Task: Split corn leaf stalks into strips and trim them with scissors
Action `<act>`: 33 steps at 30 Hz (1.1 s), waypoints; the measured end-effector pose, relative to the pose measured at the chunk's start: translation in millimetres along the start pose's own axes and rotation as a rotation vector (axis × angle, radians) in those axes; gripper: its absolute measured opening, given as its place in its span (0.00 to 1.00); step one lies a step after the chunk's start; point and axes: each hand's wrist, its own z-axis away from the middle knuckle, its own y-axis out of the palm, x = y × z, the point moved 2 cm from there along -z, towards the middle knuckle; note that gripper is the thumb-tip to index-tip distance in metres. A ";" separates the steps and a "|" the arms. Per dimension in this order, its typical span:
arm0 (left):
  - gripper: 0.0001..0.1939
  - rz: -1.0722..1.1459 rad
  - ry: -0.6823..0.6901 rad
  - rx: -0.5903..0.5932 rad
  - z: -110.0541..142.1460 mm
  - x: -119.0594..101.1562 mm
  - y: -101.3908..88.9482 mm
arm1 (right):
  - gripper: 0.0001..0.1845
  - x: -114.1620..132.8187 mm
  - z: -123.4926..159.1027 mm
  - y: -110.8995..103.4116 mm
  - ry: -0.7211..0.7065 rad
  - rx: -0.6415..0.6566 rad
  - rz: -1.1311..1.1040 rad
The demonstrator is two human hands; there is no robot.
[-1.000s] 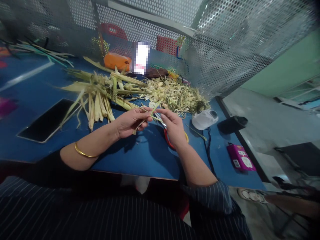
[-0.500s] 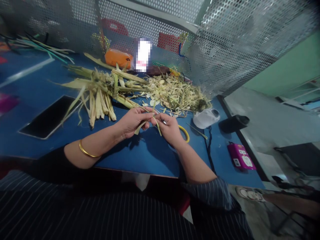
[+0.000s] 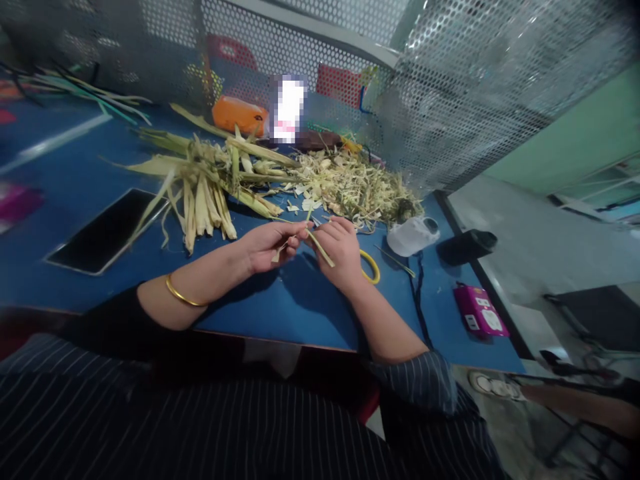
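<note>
My left hand [image 3: 273, 245] is closed in a pinch on a narrow pale-green plant strip [image 3: 320, 247], which looks like corn husk. A short end of it hangs below the left fingers. My right hand [image 3: 340, 252] meets the left at the fingertips, its fingers curled in on the same strip, whose longer end lies across the front of the hand. Behind the right wrist shows a yellow ring-shaped handle [image 3: 371, 267]. Thin pointed metal shows just beyond the right fingers; the hand hides whatever joins the two.
Husks [image 3: 203, 210] lie in a bundle at left, with a heap of shredded husk [image 3: 357, 187] behind my hands. Around them are a dark-screened tablet [image 3: 107, 230], an orange packet [image 3: 239, 116], a white roll [image 3: 413, 237], a black cylinder [image 3: 467, 247] and a magenta pack [image 3: 480, 310]. Perforated metal stands behind.
My right hand has turned, its back now facing up more, and the strip's free end has swung across it. The left hand still pinches the strip. The view has shifted slightly.
</note>
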 end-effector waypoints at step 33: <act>0.08 -0.618 0.409 -0.103 2.0 7.4 3.5 | 0.12 -5.3 -1.5 -2.7 0.728 -0.159 -1.268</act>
